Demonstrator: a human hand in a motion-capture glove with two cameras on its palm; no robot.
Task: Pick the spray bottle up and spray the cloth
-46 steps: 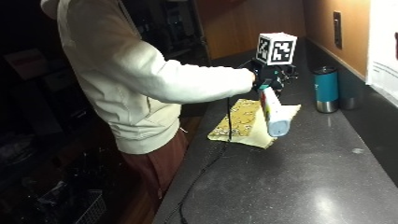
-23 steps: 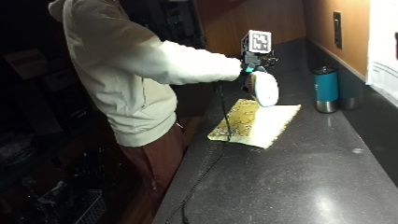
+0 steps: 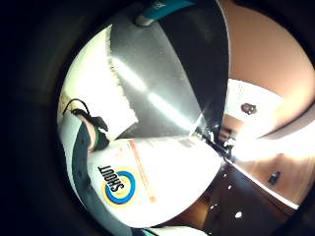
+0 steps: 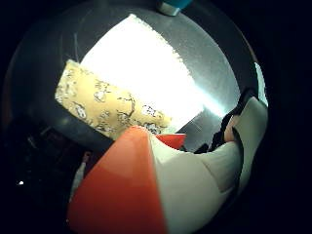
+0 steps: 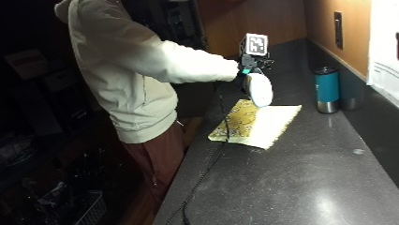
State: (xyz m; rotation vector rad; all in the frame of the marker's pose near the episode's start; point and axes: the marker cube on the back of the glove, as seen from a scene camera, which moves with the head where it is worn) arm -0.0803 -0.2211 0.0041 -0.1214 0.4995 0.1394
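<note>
A yellow patterned cloth (image 5: 255, 123) lies flat on the dark countertop (image 5: 312, 178). My gloved right hand (image 5: 243, 77) grips a white spray bottle (image 5: 258, 89) and holds it in the air above the cloth's far end. In the thumb side palm view the bottle's orange cap (image 4: 122, 190) and white body (image 4: 195, 190) fill the near part, with the cloth (image 4: 107, 107) below. The little finger side palm view shows the white bottle (image 3: 147, 182) with a round blue and yellow label close to the palm.
A teal travel mug (image 5: 326, 89) stands on the counter by the wall, beyond the cloth. A black cable (image 5: 205, 173) trails along the counter's front edge. A white paper sheet (image 5: 387, 42) hangs on the wall at the right.
The hand has lifted the bottle from low over the cloth up and back toward the far end; the bottle now hangs higher above the cloth.
</note>
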